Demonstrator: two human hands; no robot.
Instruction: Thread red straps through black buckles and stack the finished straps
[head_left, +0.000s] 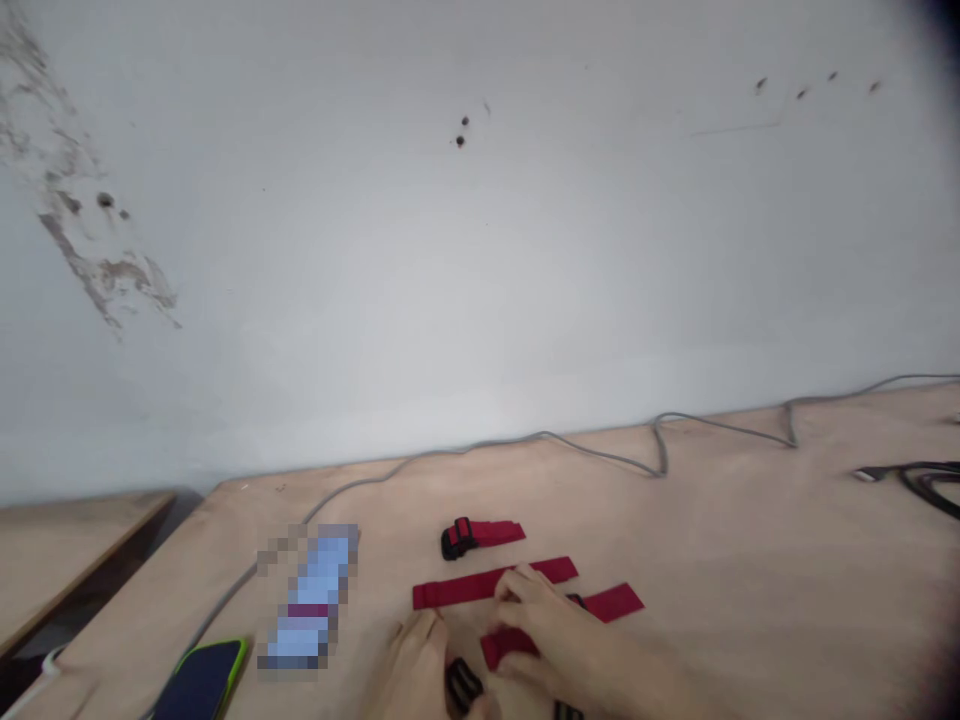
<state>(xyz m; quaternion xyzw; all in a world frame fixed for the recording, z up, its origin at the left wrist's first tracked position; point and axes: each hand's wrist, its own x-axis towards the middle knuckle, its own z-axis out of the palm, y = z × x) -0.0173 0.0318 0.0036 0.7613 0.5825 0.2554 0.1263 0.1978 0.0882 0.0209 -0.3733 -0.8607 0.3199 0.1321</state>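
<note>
My left hand [412,665] is at the bottom edge of the view, fingers curled, with a black plastic buckle [463,685] between its fingers and thumb. To its right, my right hand [536,620] is bent over a short red webbing strap [506,648], its thumb lying against the strap. Just beyond both hands, a longer flat red strap [457,592] lies partly under the right fingers. Another red strap end [615,602] sticks out past the right wrist, beside a partly hidden black buckle. Farther back rests a red strap with a black buckle [459,537].
A dark phone in a green case [202,680] lies at the lower left, near a pixelated blue item [315,590]. A grey cable [540,435] runs along the wall side of the wooden table [712,540]. Black cables [926,480] sit at the right edge.
</note>
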